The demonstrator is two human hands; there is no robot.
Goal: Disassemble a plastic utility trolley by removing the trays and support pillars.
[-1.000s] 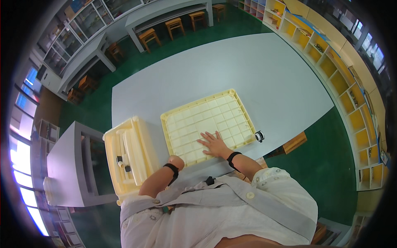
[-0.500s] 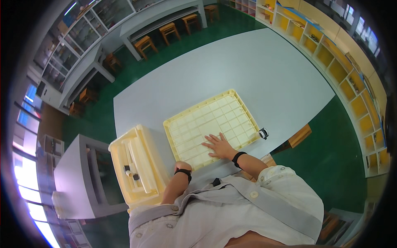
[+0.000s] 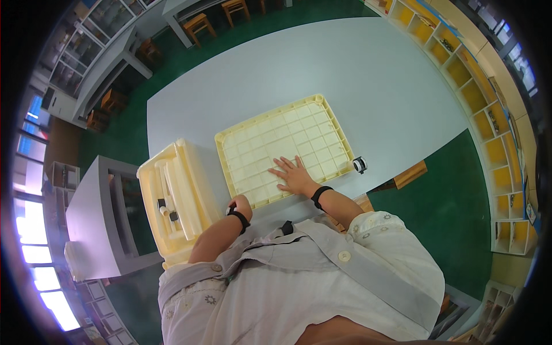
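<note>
Fingers spread wide, the right hand (image 3: 294, 174) lies flat and open on the near part of a cream gridded tray (image 3: 286, 148), palm down, gripping nothing; pressing that way would pin the light plastic panel to the grey bench (image 3: 368, 75) so it does not slide. The tray lies face-down or ribbed side up, I cannot tell which, its square cells running away from the fingertips toward the far side of the bench, one long edge close to the bench edge below the wrist. A black band sits on that wrist.

Out past the right hand, just off the tray's corner, a small black-and-white round object (image 3: 360, 165) rests on the bench, apart from both hands.

The left hand (image 3: 240, 203) sits at the tray's near corner, in the gap between the tray and a cream plastic bin (image 3: 175, 198). It seems curled toward the tray's rim, but whether it actually clamps the edge or merely rests there is hidden by the wrist and its black band. The bin stands just beyond this hand, off the bench edge, holding a few pale tubes and small dark parts, close enough to be reached without stepping.
</note>
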